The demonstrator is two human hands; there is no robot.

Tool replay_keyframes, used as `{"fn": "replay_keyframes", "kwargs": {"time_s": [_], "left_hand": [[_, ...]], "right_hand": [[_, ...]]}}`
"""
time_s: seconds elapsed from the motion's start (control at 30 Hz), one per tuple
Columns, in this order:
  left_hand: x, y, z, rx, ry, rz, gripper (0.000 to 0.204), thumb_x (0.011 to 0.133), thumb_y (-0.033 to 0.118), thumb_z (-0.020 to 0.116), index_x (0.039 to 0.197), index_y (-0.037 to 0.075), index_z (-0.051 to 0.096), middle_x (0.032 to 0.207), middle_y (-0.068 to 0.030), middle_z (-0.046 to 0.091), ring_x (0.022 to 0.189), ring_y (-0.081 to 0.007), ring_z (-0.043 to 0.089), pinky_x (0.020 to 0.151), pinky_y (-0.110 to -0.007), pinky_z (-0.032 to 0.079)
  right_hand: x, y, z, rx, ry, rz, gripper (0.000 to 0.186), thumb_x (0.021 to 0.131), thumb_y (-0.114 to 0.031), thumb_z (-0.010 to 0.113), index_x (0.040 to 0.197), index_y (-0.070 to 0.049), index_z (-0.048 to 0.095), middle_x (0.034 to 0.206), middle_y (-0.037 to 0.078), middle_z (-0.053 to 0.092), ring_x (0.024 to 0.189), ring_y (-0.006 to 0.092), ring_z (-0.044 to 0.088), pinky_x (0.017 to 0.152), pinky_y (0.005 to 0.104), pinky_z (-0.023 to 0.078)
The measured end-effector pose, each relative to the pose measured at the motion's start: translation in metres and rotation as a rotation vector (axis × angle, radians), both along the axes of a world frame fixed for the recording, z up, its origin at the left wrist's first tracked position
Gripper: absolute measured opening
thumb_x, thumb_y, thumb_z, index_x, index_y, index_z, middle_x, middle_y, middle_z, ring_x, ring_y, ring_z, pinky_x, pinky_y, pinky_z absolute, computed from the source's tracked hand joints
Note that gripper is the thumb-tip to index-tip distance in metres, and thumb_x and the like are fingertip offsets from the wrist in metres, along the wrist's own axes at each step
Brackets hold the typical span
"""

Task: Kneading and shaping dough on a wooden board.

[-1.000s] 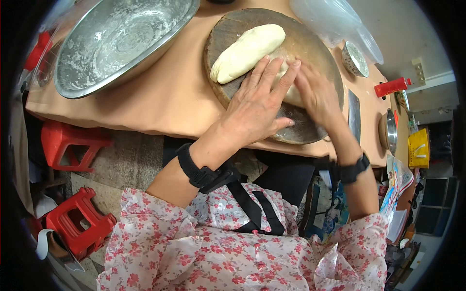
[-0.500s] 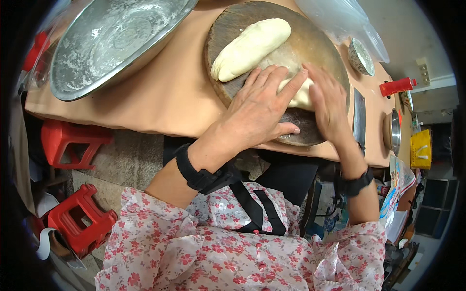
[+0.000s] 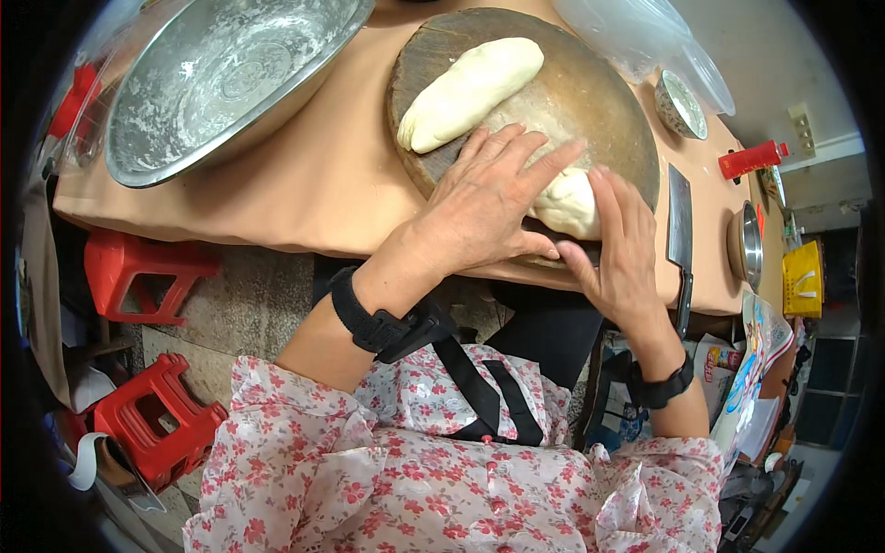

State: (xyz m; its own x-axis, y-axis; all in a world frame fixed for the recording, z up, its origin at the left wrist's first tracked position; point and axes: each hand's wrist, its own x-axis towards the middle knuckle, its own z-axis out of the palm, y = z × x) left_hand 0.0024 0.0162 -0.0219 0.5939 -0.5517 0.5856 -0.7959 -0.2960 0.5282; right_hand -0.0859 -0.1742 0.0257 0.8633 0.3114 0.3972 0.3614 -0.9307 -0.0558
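A shorter piece of dough [image 3: 568, 205] lies on the round wooden board [image 3: 433, 55], between my two hands and partly hidden by them. My left hand [image 3: 484, 203] rests over its left part, fingers stretched and spread, thumb pointing right. At the dough's right end is my right hand [image 3: 619, 244]; its fingers touch the side and its thumb stands apart, close to the left thumb. Neither hand is closed. Beyond my left hand, a long smooth log of dough [image 3: 475, 94] lies slantwise on the board.
A large metal basin [image 3: 235, 83], floury inside, stands at the left. Right of the board lie a cleaver [image 3: 679, 221], a patterned bowl [image 3: 680, 105], a red bottle [image 3: 751, 160] and a steel bowl [image 3: 749, 244]. Red stools [image 3: 157, 419] stand below the table's edge.
My right hand has moved toward me and its thumb has spread out, showing more of the short dough piece. My left hand stays nearly in place. The cleaver's handle now shows.
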Motion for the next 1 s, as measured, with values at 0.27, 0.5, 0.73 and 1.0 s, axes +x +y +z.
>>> {"fn": "replay_keyframes", "kwargs": {"time_s": [0.27, 0.5, 0.73, 1.0], "left_hand": [[-0.002, 0.002, 0.0, 0.079, 0.036, -0.025, 0.093, 0.07, 0.039, 0.082, 0.149, 0.02, 0.037, 0.13, -0.0131, 0.054, 0.124, -0.0341, 0.05, 0.11, -0.056, 0.033], [-0.001, 0.0, -0.001, 0.079, 0.032, 0.003, 0.09, 0.073, 0.04, 0.08, 0.149, 0.018, 0.036, 0.13, -0.0141, 0.053, 0.124, -0.0343, 0.05, 0.111, -0.055, 0.033], [-0.005, -0.003, 0.001, 0.064, 0.008, 0.042, 0.09, 0.074, 0.039, 0.079, 0.149, 0.016, 0.035, 0.139, -0.0171, 0.047, 0.127, -0.0366, 0.046, 0.11, -0.054, 0.034], [-0.005, -0.001, 0.001, -0.001, 0.005, 0.04, 0.097, 0.069, 0.036, 0.082, 0.15, 0.015, 0.034, 0.141, -0.0186, 0.044, 0.127, -0.0382, 0.045, 0.109, -0.053, 0.035]], "right_hand": [[-0.007, -0.018, 0.025, 0.279, 0.373, -0.093, 0.063, 0.084, -0.016, 0.073, 0.14, -0.005, 0.046, 0.122, 0.019, 0.058, 0.107, 0.0361, 0.057, 0.092, 0.0414, 0.045], [0.042, -0.055, 0.029, 0.327, 0.202, -0.182, 0.05, 0.095, -0.02, 0.061, 0.142, -0.012, 0.047, 0.127, 0.017, 0.058, 0.116, 0.0309, 0.057, 0.097, 0.0374, 0.045], [0.042, -0.02, 0.011, 0.08, 0.16, -0.191, 0.051, 0.094, -0.042, 0.057, 0.139, -0.017, 0.052, 0.136, 0.013, 0.054, 0.125, 0.0324, 0.051, 0.099, 0.0445, 0.04], [-0.034, 0.008, 0.004, -0.238, 0.081, -0.003, 0.061, 0.09, -0.047, 0.059, 0.14, -0.014, 0.052, 0.148, 0.007, 0.047, 0.138, 0.0307, 0.039, 0.11, 0.0448, 0.025]]}}
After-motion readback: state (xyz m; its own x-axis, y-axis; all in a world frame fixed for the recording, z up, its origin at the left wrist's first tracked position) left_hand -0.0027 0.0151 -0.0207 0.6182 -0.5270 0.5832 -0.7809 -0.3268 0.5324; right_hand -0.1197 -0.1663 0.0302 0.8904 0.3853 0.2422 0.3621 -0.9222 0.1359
